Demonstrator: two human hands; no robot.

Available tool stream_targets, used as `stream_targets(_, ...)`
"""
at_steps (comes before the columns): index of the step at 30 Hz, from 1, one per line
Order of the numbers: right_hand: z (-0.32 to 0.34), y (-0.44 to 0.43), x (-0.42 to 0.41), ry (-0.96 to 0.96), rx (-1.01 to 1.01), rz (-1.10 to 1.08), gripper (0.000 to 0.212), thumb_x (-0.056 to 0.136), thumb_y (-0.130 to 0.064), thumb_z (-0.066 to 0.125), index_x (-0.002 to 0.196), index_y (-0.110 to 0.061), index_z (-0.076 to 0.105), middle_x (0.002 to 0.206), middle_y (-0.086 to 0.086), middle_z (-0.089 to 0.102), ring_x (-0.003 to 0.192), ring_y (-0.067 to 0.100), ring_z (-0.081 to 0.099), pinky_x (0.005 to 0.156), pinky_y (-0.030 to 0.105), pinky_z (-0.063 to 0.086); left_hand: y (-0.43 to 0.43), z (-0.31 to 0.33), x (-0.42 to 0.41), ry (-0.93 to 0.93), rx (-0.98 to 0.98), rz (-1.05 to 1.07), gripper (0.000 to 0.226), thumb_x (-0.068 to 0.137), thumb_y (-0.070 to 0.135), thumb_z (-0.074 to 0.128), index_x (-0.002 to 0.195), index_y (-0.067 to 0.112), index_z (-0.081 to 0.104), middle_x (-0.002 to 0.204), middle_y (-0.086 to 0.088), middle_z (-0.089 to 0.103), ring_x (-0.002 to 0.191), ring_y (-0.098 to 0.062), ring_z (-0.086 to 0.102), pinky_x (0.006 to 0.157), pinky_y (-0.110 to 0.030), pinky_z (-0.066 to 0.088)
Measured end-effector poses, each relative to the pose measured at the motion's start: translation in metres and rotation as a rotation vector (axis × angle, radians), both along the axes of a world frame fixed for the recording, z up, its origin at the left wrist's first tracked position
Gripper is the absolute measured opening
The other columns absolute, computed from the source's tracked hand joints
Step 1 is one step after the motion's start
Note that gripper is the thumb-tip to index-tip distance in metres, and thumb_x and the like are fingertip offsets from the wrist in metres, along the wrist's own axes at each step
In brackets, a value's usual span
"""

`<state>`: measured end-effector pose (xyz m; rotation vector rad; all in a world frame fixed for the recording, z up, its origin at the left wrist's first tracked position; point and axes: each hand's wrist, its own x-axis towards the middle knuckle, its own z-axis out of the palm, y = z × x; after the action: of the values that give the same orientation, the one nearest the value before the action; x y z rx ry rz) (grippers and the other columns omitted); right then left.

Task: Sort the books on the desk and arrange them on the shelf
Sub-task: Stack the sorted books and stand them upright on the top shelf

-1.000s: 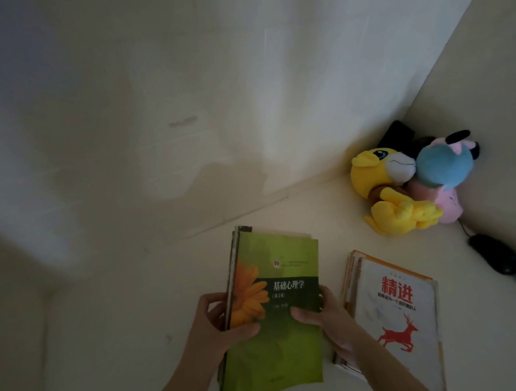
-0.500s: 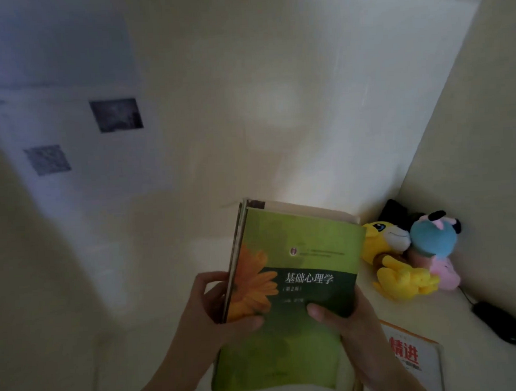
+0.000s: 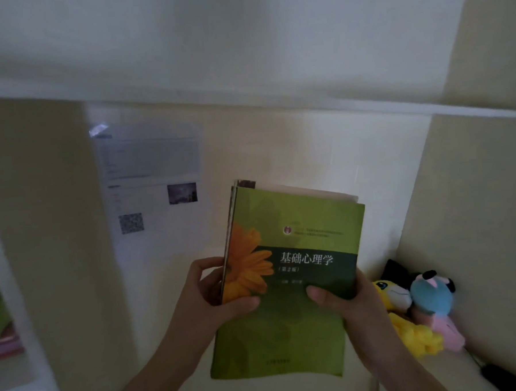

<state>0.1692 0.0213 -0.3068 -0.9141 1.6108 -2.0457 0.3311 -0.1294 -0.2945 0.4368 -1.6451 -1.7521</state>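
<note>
dim greenish light, soft motion blur (edges worst), wide-angle bending

Book stack at centre: left hand grips its left edge, right hand its right edge. Plush toys: right of the stack, farther back. Paper sheet: on the far wall, left of the stack.

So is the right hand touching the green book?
Touching. The head view shows the right hand gripping the green book, with its thumb lying flat on the cover.
</note>
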Motion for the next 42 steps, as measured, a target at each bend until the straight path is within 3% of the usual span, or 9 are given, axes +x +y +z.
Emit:
stream_targets(3,0.022,0.003,0.012,0.037,-0.031,0.031,0.080,0.036,-0.034,0.086,0.111,-0.017,0.065,0.103,0.003,0.074,0.094,0.024,0.071,0.075,0.038,0.059,0.003,0.020,0.014,0.030,-0.038,0.010,0.083,0.039,0.002,0.091,0.110,0.014,0.050,0.092,0.000,0.075,0.079,-0.020,0.072,0.058,-0.025,0.057)
stream_targets(10,0.073,0.012,0.042,0.143,-0.099,0.038,0.074,0.037,-0.039,0.084,0.107,-0.024,0.066,0.100,-0.003,0.075,0.089,0.017,0.072,0.066,0.029,0.059,0.013,0.070,0.046,0.132,-0.133,0.046,0.085,0.035,0.012,0.095,0.109,0.015,0.051,0.094,0.000,0.075,0.082,-0.021,0.072,0.062,-0.027,0.057)
stream_targets(13,0.093,0.015,0.053,0.185,-0.127,0.038,0.063,0.047,-0.029,0.086,0.107,-0.025,0.066,0.101,-0.005,0.075,0.090,0.015,0.072,0.066,0.026,0.059,0.018,0.089,0.058,0.162,-0.174,0.060,0.083,0.036,0.013,0.095,0.106,0.017,0.052,0.093,0.003,0.075,0.082,-0.018,0.072,0.061,-0.025,0.057)
stream_targets(15,0.104,0.018,0.060,0.200,-0.148,0.050,0.060,0.051,-0.025,0.084,0.108,-0.022,0.066,0.102,-0.003,0.075,0.091,0.017,0.072,0.066,0.026,0.059,0.021,0.099,0.066,0.186,-0.189,0.072,0.077,0.041,0.003,0.092,0.106,0.017,0.052,0.090,0.006,0.075,0.079,-0.016,0.072,0.059,-0.023,0.056)
stream_targets(18,0.116,0.023,0.069,0.233,-0.164,0.070,0.067,0.046,-0.030,0.086,0.110,-0.021,0.066,0.105,-0.001,0.074,0.093,0.019,0.072,0.070,0.029,0.060,0.027,0.110,0.076,0.219,-0.201,0.081,0.068,0.044,0.005,0.080,0.105,0.018,0.052,0.086,0.009,0.074,0.076,-0.012,0.072,0.058,-0.022,0.056)
stream_targets(24,0.141,0.032,0.086,0.254,-0.222,0.106,0.058,0.055,-0.019,0.081,0.111,-0.019,0.065,0.102,-0.002,0.074,0.090,0.017,0.072,0.066,0.025,0.058,0.040,0.135,0.096,0.269,-0.242,0.100,0.066,0.042,0.008,0.078,0.102,0.020,0.052,0.082,0.011,0.074,0.072,-0.009,0.071,0.055,-0.019,0.054)
stream_targets(26,0.151,0.033,0.093,0.275,-0.230,0.115,0.060,0.057,-0.014,0.088,0.112,-0.018,0.064,0.103,0.000,0.074,0.091,0.018,0.072,0.067,0.027,0.059,0.042,0.146,0.103,0.283,-0.259,0.114,0.066,0.042,0.007,0.078,0.101,0.020,0.052,0.081,0.011,0.074,0.071,-0.009,0.071,0.055,-0.019,0.054)
stream_targets(33,0.201,0.021,0.118,0.320,-0.301,0.211,0.048,0.067,-0.013,0.074,0.115,-0.011,0.064,0.106,0.004,0.074,0.094,0.022,0.072,0.074,0.031,0.060,0.046,0.193,0.141,0.328,-0.338,0.215,0.083,0.028,0.017,0.089,0.103,0.026,0.054,0.088,0.005,0.074,0.077,-0.010,0.072,0.056,-0.022,0.056)
stream_targets(42,0.288,-0.044,0.142,0.302,-0.400,0.442,0.063,0.066,-0.010,0.076,0.125,-0.010,0.057,0.117,0.006,0.069,0.101,0.021,0.070,0.079,0.033,0.059,0.027,0.259,0.183,0.487,-0.457,0.425,0.090,0.030,0.015,0.093,0.108,0.022,0.050,0.101,-0.002,0.071,0.080,-0.012,0.072,0.061,-0.025,0.057)
